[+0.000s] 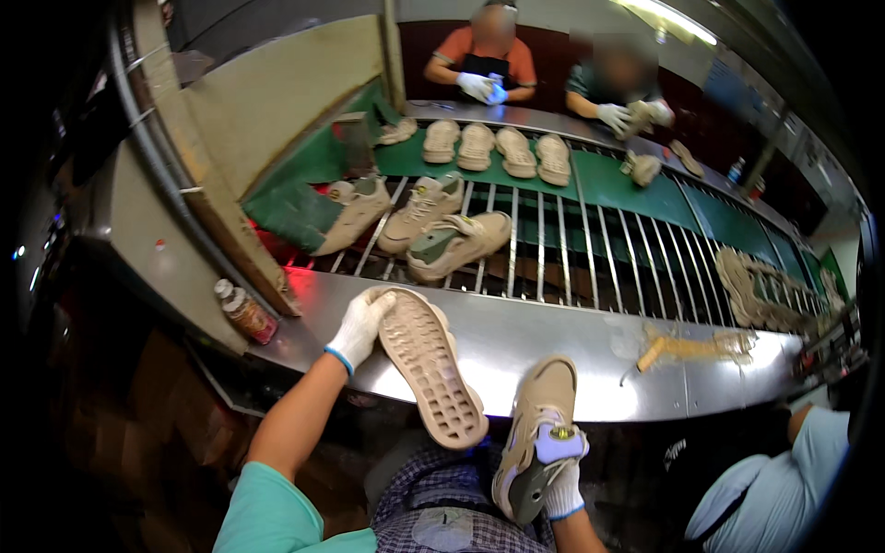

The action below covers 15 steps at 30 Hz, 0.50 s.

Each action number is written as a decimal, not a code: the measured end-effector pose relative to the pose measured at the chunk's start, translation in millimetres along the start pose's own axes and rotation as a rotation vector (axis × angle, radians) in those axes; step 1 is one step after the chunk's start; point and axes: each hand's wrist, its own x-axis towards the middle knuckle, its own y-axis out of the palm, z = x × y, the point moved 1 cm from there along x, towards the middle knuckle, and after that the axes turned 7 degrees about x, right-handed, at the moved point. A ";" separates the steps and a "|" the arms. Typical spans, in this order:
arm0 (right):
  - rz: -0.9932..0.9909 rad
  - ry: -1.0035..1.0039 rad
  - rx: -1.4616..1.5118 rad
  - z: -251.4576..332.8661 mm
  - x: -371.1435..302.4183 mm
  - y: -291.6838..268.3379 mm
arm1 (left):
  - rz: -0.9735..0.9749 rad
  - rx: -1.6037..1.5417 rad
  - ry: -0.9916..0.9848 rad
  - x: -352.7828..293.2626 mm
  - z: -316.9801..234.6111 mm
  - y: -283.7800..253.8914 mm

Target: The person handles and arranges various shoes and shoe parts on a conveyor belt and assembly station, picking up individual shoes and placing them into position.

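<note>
My left hand (360,328), in a white glove with a blue cuff, grips a beige shoe sole (426,367) by its toe end. The sole's cupped inside, with a grid of square hollows toward the heel, faces up. In my right hand (566,493), also gloved, is a beige sneaker (544,405) with a lilac tongue and a dark green inside. It is held from its heel side, toe pointing away, and most of the fingers are hidden behind it. Sole and sneaker are apart, over the near edge of the steel ledge (369,293).
Beyond the ledge runs a metal roller conveyor (608,258) carrying several sneakers (458,243). Soles (477,147) lie on its green belt; more soles (756,290) stand right. A yellow-handled tool (678,348) and a bottle (246,311) rest nearby. Co-workers (489,64) work opposite; another person (774,479) is at right.
</note>
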 end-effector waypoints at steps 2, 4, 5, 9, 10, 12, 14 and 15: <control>0.070 -0.121 -0.118 8.6 23.1 -47.8 | 0.209 -0.198 0.058 -32.3 -24.7 56.1; 0.088 -0.105 -0.029 31.3 8.7 -37.6 | 0.426 -0.108 0.171 -55.4 -44.5 93.3; 0.102 -0.095 0.005 43.0 1.1 -36.6 | 0.504 -0.079 0.167 -67.9 -61.0 112.9; 0.203 -0.040 0.187 71.6 -15.9 -40.0 | 0.670 0.001 0.068 -101.2 -93.8 167.8; 0.237 -0.026 0.252 75.8 -22.5 -43.2 | 0.753 -0.090 0.036 -112.9 -97.9 179.5; 0.345 0.063 0.463 68.3 -24.4 -55.4 | 0.706 0.091 0.254 -122.6 -70.9 197.1; 0.463 0.240 0.699 47.4 -29.8 -66.6 | 0.637 0.163 0.382 -132.9 -41.3 204.4; 0.500 0.327 0.795 34.4 -35.4 -65.8 | 0.664 0.162 0.394 -133.1 -36.1 203.6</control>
